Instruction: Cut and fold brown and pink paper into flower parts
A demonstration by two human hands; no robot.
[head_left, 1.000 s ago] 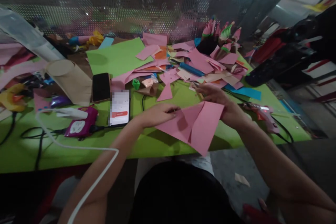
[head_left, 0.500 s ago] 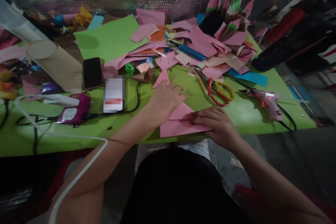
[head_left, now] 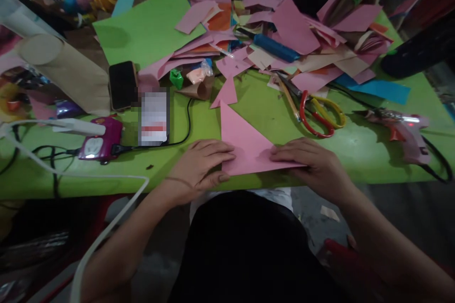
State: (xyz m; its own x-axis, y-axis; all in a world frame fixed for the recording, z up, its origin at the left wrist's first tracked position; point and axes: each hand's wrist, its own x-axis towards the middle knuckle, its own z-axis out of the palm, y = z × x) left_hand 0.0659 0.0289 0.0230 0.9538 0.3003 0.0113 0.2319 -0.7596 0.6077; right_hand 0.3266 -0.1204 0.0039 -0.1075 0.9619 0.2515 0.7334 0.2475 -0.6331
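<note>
A pink paper folded into a triangle (head_left: 245, 144) lies flat at the near edge of the green table (head_left: 355, 161). My left hand (head_left: 201, 163) rests on its left corner, fingers stretched and pressing the paper down. My right hand (head_left: 311, 161) lies flat on the right corner along the bottom fold, fingers extended. Neither hand grips anything.
Red and yellow scissors (head_left: 316, 113) lie just beyond my right hand. A pink glue gun (head_left: 401, 125) with a black cord sits at the right. Two phones (head_left: 153, 116) and a purple device (head_left: 99, 139) lie left. A heap of paper scraps (head_left: 284, 42) covers the back.
The pink sheet went from being held up in both hands to lying on the table as a triangle. Both hands have slid to its lower corners and press it flat.
</note>
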